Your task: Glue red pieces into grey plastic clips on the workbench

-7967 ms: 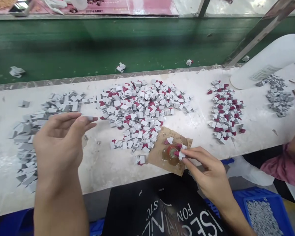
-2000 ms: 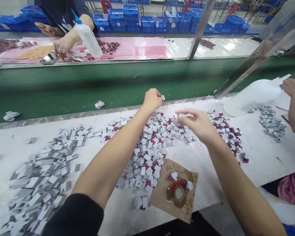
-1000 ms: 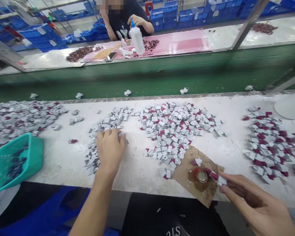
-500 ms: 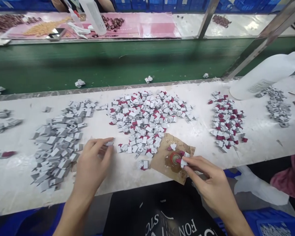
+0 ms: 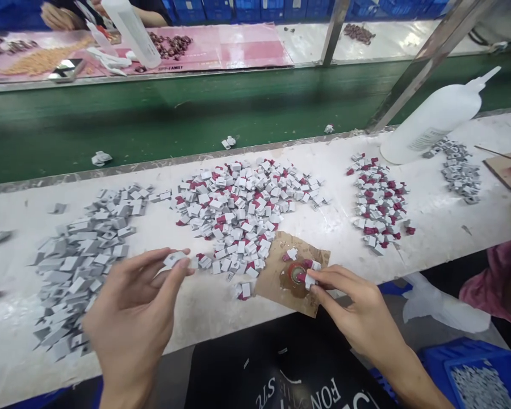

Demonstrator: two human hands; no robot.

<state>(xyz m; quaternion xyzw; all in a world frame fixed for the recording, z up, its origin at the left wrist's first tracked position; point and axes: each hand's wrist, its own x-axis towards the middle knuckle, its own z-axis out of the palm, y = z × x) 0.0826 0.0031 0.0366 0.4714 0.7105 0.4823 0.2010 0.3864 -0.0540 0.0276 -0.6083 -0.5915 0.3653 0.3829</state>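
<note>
Between thumb and fingers, my left hand (image 5: 136, 307) pinches a small grey plastic block (image 5: 175, 259), raised over the table near the grey pile. My right hand (image 5: 349, 289) is closed on a grey-and-maroon plastic piece (image 5: 310, 278), its maroon end over a small round cap (image 5: 297, 273) with a reddish rim. The cap sits in a wet brown patch on a square of cardboard (image 5: 272, 278). Another grey-and-maroon piece lies on the cardboard behind the cap. A heap of grey-and-maroon pieces (image 5: 238, 210) spreads beyond my hands, and plain grey blocks (image 5: 76, 267) are piled at left.
A white squeeze bottle (image 5: 434, 122) stands tilted in view at right, near a smaller grey-and-maroon pile (image 5: 378, 204) and grey parts (image 5: 462, 170). A green conveyor belt (image 5: 174, 113) runs behind the table. A metal post (image 5: 417, 74) slants beside it. Other people sit across and at right.
My left hand has come nearer and lifted, with the grey block now more plainly in view. The right hand stays at the cap. The whole view has shifted toward the right.
</note>
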